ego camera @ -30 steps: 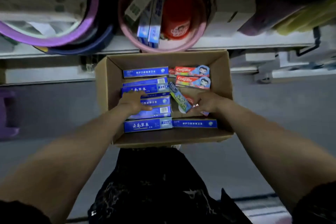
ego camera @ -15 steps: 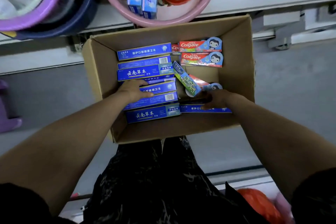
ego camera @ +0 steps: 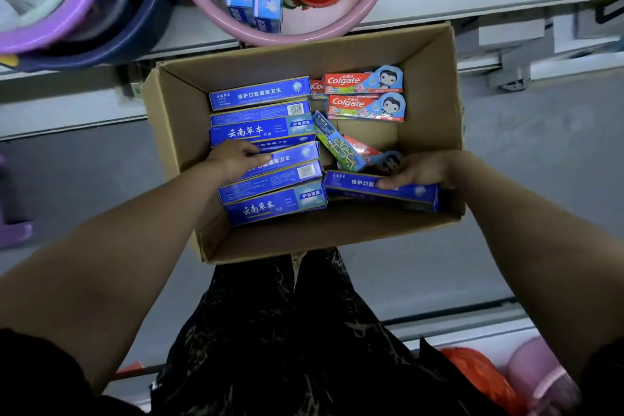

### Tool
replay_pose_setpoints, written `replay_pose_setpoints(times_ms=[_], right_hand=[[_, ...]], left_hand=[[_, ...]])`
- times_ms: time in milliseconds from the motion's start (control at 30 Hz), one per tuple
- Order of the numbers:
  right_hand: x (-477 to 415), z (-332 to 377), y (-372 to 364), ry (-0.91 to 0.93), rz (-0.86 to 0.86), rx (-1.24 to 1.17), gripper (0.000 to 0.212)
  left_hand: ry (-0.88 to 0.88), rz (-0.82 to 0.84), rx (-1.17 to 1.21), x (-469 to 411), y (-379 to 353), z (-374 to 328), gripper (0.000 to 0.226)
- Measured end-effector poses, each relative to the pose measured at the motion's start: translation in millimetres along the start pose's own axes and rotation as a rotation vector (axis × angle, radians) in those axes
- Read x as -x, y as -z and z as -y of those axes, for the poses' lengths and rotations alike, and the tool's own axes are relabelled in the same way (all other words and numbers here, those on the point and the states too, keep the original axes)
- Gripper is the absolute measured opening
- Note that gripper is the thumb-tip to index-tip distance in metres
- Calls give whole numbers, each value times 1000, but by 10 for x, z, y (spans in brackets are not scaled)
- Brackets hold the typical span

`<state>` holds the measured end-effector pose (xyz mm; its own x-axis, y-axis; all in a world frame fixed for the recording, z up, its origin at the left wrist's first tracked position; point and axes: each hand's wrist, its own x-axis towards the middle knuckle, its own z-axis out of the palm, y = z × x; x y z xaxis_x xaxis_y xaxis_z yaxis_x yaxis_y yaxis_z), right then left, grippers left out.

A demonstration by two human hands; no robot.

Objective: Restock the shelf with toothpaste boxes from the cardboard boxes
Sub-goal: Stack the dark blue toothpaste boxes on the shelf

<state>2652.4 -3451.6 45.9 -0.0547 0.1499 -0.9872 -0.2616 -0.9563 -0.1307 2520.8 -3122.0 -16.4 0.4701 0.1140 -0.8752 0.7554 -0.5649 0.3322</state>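
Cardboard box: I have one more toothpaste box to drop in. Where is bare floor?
Bare floor shows between the Colgate boxes and the right hand, which grips a lone blue box. The left half is crowded: stacked blue boxes under the left hand.

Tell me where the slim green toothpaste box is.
In the head view, the slim green toothpaste box lies tilted inside the brown cardboard box, blue boxes to its left, red Colgate boxes to its right.
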Motion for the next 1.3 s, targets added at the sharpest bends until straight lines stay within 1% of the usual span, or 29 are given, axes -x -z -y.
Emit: replay_pose_setpoints(times_ms=[33, 100, 133, 167, 267, 367, 400, 467, 500, 533, 567, 600, 633, 667, 800, 867, 933, 1033, 1167, 1300], right_hand=[[71, 7, -4, 16, 57, -125, 74], [133, 0, -18, 75, 130, -288, 103], [134, -9, -28, 120, 142, -351, 109], [133, -3, -48, 168, 142, -409, 110], [83, 72, -136, 266, 75, -619, 100], [71, 206, -259, 367, 32, -761, 73], [82, 242, -286, 416, 41, -776, 74], [120, 291, -318, 480, 61, -787, 90], [130, 305, -324, 488, 49, -769, 93], [103, 304, -314, 481, 30, -726, 88], [86, 322, -319, 470, 20, -675, 74], [69, 336, -324, 467, 10, -651, 55], [73, 359, -344, 468, 1, -651, 41], [71, 363, -356, 475, 13, -661, 37], [55, 321, -376, 460, 127, -699, 48], [28, 297, -375, 438, 154, -649, 45], [16, 290, -384, 436, 183, -614, 43], [-2, 287, -409, 423, 223, -621, 42], [-41, 287, -436, 411, 220, -668, 43], [-80, 303, -446, 418, 204, -646, 53]], left_hand=[[2, -10, 0, 1, 11, 6, 50], [4, -25, -2, 13, 26, 13, 48], [6, -28, 2, 12, 28, 17, 49], [8, -28, 11, 7, 26, 21, 50], [-7, -23, 16, 12, 16, 26, 49], [-14, -17, 4, -1, 7, 35, 48], [-18, -13, -8, 1, 7, 29, 48], [-20, 1, -24, -8, -2, 23, 50], [-20, 8, -22, -13, -13, 20, 51], [-21, 13, -14, -12, -24, 18, 53], [-18, 17, 3, -12, -38, 19, 54], [-15, 15, 22, -18, -48, 25, 56], [-11, 14, 38, -27, -55, 33, 58], [-10, 14, 43, -32, -57, 40, 60], [-14, 18, -21, -46, -71, 44, 71], [-4, 20, -56, -44, -107, 40, 81], [4, 9, -154, -35, -168, 38, 91], [-2, -31, -255, -3, -251, 40, 98], [-33, -90, -343, 12, -319, 47, 97], [-21, -121, -332, 10, -337, 22, 95]])
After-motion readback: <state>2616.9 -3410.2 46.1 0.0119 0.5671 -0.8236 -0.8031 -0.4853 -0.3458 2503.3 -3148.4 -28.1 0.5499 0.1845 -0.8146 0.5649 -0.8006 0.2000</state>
